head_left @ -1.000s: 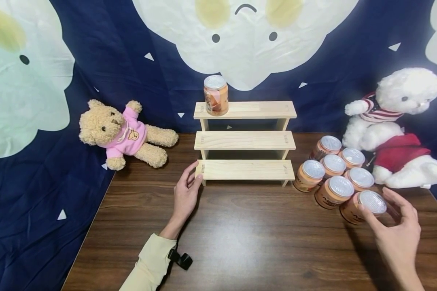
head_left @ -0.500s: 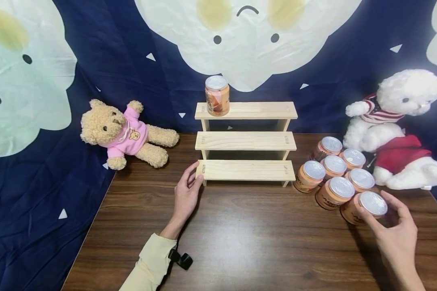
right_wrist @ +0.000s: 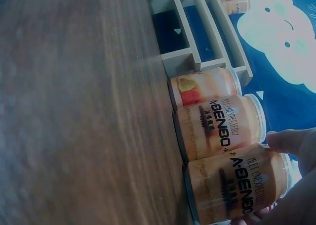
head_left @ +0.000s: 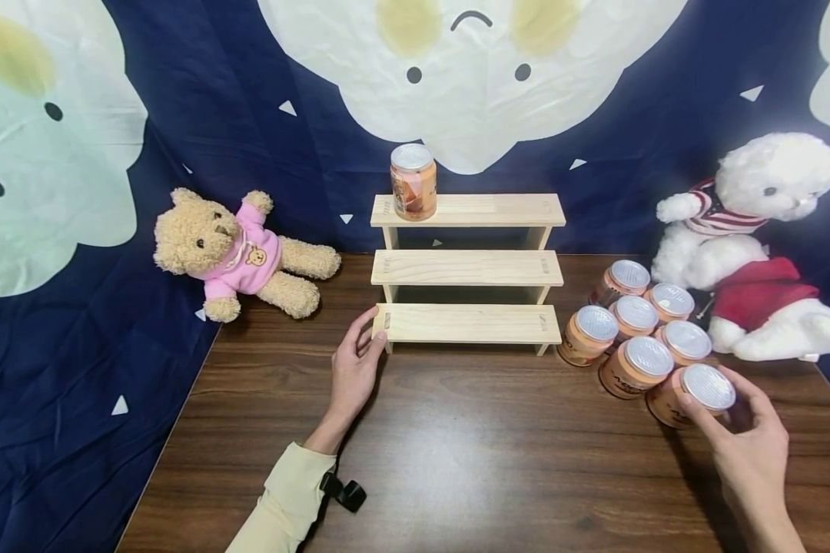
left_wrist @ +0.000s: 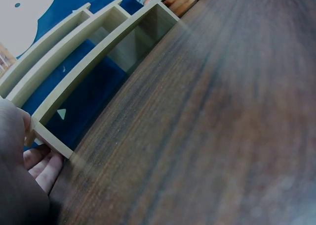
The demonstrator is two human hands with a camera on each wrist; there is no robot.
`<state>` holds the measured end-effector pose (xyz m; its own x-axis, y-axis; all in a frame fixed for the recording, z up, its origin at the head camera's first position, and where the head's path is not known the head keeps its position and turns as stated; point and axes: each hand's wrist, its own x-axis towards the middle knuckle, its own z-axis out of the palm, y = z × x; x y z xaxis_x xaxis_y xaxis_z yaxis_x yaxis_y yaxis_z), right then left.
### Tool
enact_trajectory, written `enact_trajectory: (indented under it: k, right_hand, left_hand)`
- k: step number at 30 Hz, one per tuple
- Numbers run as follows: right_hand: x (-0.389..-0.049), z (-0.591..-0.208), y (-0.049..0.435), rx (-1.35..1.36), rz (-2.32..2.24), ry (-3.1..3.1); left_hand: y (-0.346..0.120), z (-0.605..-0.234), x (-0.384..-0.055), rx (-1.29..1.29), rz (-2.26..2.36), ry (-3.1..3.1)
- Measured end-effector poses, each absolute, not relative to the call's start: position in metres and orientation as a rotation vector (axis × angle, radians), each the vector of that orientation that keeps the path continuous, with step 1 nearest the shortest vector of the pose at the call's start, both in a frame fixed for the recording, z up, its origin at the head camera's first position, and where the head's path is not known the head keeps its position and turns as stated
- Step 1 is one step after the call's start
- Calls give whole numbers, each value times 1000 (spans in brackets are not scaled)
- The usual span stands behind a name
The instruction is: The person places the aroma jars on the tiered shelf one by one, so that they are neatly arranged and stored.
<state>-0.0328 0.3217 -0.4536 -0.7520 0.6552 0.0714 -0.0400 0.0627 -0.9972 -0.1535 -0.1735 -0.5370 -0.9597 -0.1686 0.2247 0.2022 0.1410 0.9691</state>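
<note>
1. A dark wood-grain table [head_left: 456, 461] bears a three-step wooden rack [head_left: 466, 267]; a lone can [head_left: 413, 188] stands upright at the left of its top step; a tan teddy bear [head_left: 249, 257] lies to the left, a white plush bear [head_left: 726, 257] to the right; a navy cloth [head_left: 207, 77] hangs behind.
2. Six other cans [head_left: 649, 356] crowd the far and left sides of the nearest can [head_left: 708, 386], between it and the rack; its near side faces bare tabletop.
3. Compared with one second ago, the right hand [head_left: 750, 438] is drawn in to the left, its fingers now closer about the lid; the nearest can keeps its place; the left hand [head_left: 354, 369] remains at the rack.
4. The nearest can stands upright between the right thumb and fingers, which grip it near the lid; the left thumb and fingers pinch the lowest step's left end.
</note>
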Motion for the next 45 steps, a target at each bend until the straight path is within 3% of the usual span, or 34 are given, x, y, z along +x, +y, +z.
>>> enact_trajectory:
  k: [16,26,45]
  right_hand:
    - [-32,-453,322,-587,1786,-1793]
    - [-27,-450,321,-521,1807,-1713]
    - [-24,-413,307,-232,1846,-1330]
  left_hand:
    - [-170,-522,-144,-109,-1842,-2130]
    - [-181,-557,-164,-20,-1902,-2173]
    - [-182,-558,-163,-5,-1922,-2185]
